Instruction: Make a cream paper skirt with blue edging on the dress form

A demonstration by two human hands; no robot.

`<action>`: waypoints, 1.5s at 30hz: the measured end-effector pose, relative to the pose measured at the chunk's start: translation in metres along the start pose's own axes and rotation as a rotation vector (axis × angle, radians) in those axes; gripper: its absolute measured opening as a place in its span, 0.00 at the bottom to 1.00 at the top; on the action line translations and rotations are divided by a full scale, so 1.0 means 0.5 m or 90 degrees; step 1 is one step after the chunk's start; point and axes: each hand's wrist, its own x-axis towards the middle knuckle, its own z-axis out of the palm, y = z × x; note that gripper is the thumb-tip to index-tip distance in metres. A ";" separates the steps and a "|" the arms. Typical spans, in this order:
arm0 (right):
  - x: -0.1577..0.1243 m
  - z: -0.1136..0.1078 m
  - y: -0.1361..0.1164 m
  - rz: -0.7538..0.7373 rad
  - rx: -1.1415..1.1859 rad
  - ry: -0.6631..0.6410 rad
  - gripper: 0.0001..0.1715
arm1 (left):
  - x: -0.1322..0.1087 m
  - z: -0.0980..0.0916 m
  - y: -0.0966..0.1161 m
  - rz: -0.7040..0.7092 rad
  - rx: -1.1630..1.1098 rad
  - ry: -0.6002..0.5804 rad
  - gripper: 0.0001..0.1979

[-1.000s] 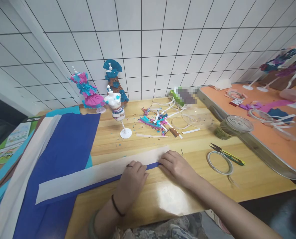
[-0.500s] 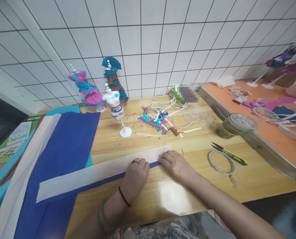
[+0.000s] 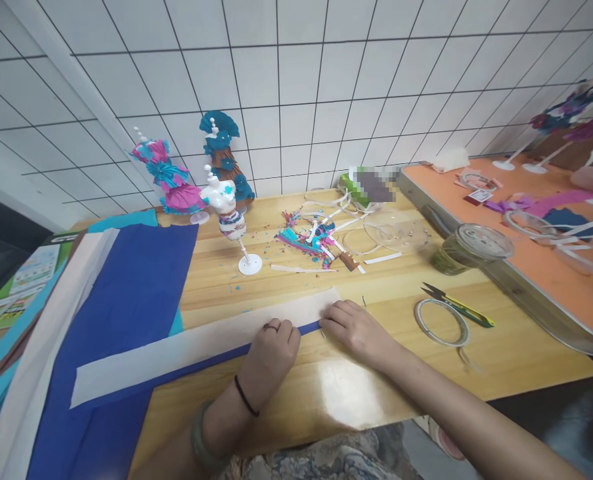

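Note:
A long pale strip of crepe paper (image 3: 176, 353) with a narrow dark blue border along its near edge lies slantwise over the wooden table. Curled fingers of my left hand (image 3: 271, 353) pinch that blue edge around the strip's middle. Near the right end, my right hand (image 3: 354, 330) is closed on the same edge, its fingertips bent down onto the paper. Between the two hands a short piece of the blue edge shows. My fingers hide the exact fold beneath them. The strip's left end rests on a large blue paper sheet (image 3: 126, 300).
A small white dress-form stand (image 3: 226, 207) is beyond the strip, with two paper-dressed forms behind it. Paper scraps (image 3: 316, 240) are scattered mid-table. On the right lie yellow-handled snips (image 3: 464, 310), a tape roll (image 3: 441, 323) and a lidded tub (image 3: 469, 250).
The camera view has shifted slightly. Both hands keep nearly the same place on the strip, with the right fingers moved only a little.

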 end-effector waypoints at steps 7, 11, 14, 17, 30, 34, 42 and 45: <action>-0.006 -0.006 0.007 0.007 0.009 -0.001 0.14 | -0.013 -0.015 0.002 0.027 0.013 -0.041 0.04; -0.016 -0.010 -0.002 0.040 0.019 -0.009 0.13 | -0.019 -0.012 0.005 0.013 0.007 -0.034 0.07; -0.015 -0.006 -0.027 0.051 0.014 -0.006 0.17 | -0.017 -0.009 0.009 -0.006 -0.009 -0.019 0.10; -0.006 0.003 -0.055 0.064 -0.007 -0.008 0.19 | -0.015 -0.006 0.013 -0.019 -0.012 -0.011 0.14; -0.020 0.002 -0.051 0.115 -0.046 -0.012 0.17 | -0.016 -0.009 0.015 -0.040 -0.062 -0.019 0.13; -0.016 0.013 -0.061 0.119 -0.047 0.002 0.21 | -0.018 -0.009 0.019 -0.045 -0.064 0.013 0.12; -0.028 0.011 -0.062 0.160 -0.098 -0.033 0.21 | -0.024 0.007 0.012 -0.013 -0.052 0.087 0.12; -0.043 0.000 -0.053 0.208 -0.131 -0.035 0.21 | -0.027 0.014 0.012 -0.006 -0.048 0.084 0.14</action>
